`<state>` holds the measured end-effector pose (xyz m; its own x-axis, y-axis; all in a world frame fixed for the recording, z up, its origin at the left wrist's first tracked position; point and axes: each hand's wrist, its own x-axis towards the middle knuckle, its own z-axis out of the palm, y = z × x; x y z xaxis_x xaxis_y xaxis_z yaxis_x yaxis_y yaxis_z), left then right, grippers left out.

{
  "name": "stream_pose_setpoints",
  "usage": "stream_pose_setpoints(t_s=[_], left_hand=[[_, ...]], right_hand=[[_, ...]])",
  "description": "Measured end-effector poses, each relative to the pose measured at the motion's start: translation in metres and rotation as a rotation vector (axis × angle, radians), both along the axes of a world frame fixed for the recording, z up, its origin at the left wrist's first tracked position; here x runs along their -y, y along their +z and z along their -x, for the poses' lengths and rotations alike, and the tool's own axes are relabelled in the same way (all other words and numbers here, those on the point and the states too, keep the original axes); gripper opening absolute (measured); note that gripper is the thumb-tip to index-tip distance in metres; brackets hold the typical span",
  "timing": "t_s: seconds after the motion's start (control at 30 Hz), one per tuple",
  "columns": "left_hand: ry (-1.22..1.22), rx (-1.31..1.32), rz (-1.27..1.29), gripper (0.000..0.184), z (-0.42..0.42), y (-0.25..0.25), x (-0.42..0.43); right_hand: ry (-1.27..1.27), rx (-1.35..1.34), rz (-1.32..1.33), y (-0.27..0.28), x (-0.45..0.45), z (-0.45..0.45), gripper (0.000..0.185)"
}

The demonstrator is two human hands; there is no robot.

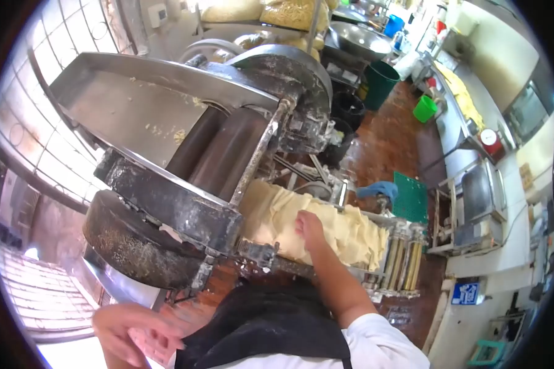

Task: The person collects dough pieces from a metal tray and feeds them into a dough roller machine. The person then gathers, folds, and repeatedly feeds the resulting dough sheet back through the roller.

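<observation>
Lying just to the right of the dough roller machine (175,206), the thick, folded sheet of pale dough (345,230) stretches away from it with its long axis running crosswise to the machine's big steel rollers (224,150). One end of the dough sits close against the machine's frame, below the rollers; the other reaches out toward a set of small brass-coloured rollers (403,261), well apart from the machine's body. The layers look rumpled, with ragged edges toward that far end.

The right hand (311,229) is much the nearer of the two: it is over the dough, to the right of the machine, with the forearm reaching in from the wearer's side across the dough's near edge. Its fingers are loosely curled; whether they press on the dough, pinch a fold or hang just above it, I cannot tell.

The left hand (138,332) is on the wearer's side of the machine, below its round, dark side drum (144,246) and beside the black apron (264,326). Its fingers are half bent and loosely spread, with nothing visible in them. From this hand, the dough lies up and to the right, past the machine's near corner.
</observation>
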<state>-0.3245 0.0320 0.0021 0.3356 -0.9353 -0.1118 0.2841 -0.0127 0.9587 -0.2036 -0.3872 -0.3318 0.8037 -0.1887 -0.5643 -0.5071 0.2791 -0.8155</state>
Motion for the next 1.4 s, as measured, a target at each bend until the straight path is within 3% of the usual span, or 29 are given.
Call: stream_pose_setpoints(t_s=[0.07,0.17,0.2,0.3,0.37,0.5,0.63,0.67,0.8,0.97,1.0,1.1,1.2,1.3,1.37,1.4], left_hand=[[-0.103,-0.080,-0.095,0.064,-0.001,-0.020,0.031],[0.150,-0.220,-0.258,0.055,0.019,-0.048,0.083],[0.185,-0.142,-0.370,0.054,0.023,-0.058,0.099],[0.314,-0.218,-0.593,0.067,0.016,-0.099,0.137],[0.617,-0.175,-0.565,0.068,0.020,-0.115,0.167],[1.175,-0.368,-0.276,0.067,0.016,-0.144,0.210],[1.429,-0.528,-0.042,0.055,-0.009,-0.143,0.236],[1.461,-0.592,-0.029,0.043,-0.016,-0.133,0.242],[1.492,-0.762,-0.041,0.022,-0.032,-0.144,0.239],[1.341,-0.848,0.261,0.015,-0.037,-0.156,0.232],[1.265,-0.854,0.379,0.016,-0.039,-0.169,0.229],[1.001,-0.756,0.654,0.019,-0.045,-0.190,0.230],[0.773,-0.608,0.840,0.018,-0.055,-0.199,0.230],[0.838,-0.565,0.786,0.022,-0.054,-0.197,0.231],[1.065,-0.571,0.418,0.031,-0.047,-0.174,0.231],[1.167,-0.560,0.228,0.035,-0.044,-0.161,0.229]], right_hand=[[0.075,-0.001,0.001,-0.012,0.005,-0.005,0.031],[0.104,-0.038,-0.128,0.002,0.020,-0.003,0.033],[0.096,-0.076,-0.214,0.016,0.030,0.000,0.036],[0.099,-0.071,-0.324,0.015,0.075,-0.011,0.038],[0.078,0.011,-0.324,0.016,0.101,-0.032,0.034],[0.080,0.143,-0.176,0.107,0.111,-0.074,0.041],[0.217,0.356,0.126,0.159,0.097,-0.118,0.049],[0.275,0.358,0.175,0.170,0.094,-0.128,0.051],[0.367,0.265,0.280,0.208,0.071,-0.163,0.054],[0.400,0.271,0.270,0.173,0.069,-0.201,0.051],[0.358,0.370,0.336,0.185,0.062,-0.184,0.047],[0.218,0.812,0.957,0.164,0.052,-0.166,0.045],[0.172,0.787,0.857,0.163,0.046,-0.163,0.045],[0.189,0.762,0.767,0.161,0.048,-0.162,0.046],[0.232,0.698,0.745,0.166,0.052,-0.160,0.046],[0.103,0.788,0.690,0.148,0.054,-0.165,0.049]])
